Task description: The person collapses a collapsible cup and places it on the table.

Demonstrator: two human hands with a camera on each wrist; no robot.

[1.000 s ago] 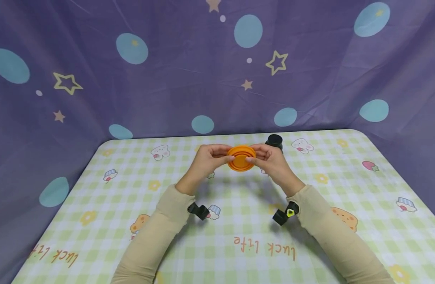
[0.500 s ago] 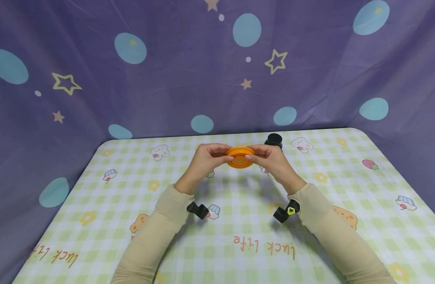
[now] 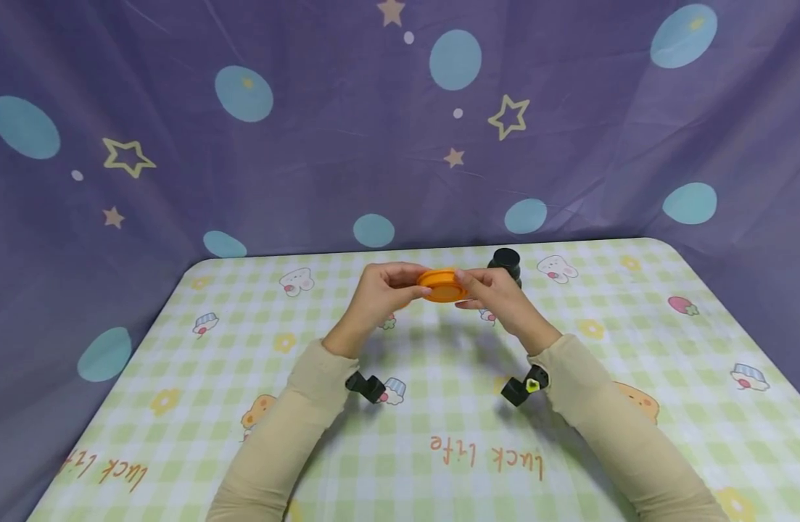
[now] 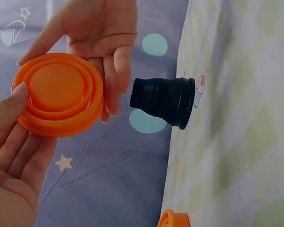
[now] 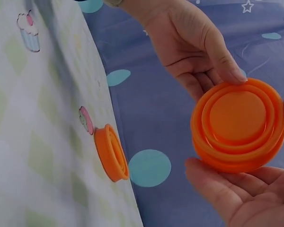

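The left hand is bending its thumb over the front of an orange cup and pinching the cup's left side against its fingers. The right hand is lying mostly unfolded at the opposite side, its thumb touching the rim and its fairly straight fingers spreading loosely about the cup. The cup, flattened into rings, is hanging above the table, near the middle of the far edge, and is tilting its ringed face toward the person.

Beyond the right hand, a dark stepped cup is standing wide end down by the table's far edge, right of the middle. A second orange cup, also flat, is lying on the table behind the left hand, which is mostly hiding it in the head view.

Nearer the person, black clips are sitting at the cuffs of beige sleeves. A purple curtain is hanging past the far edge.
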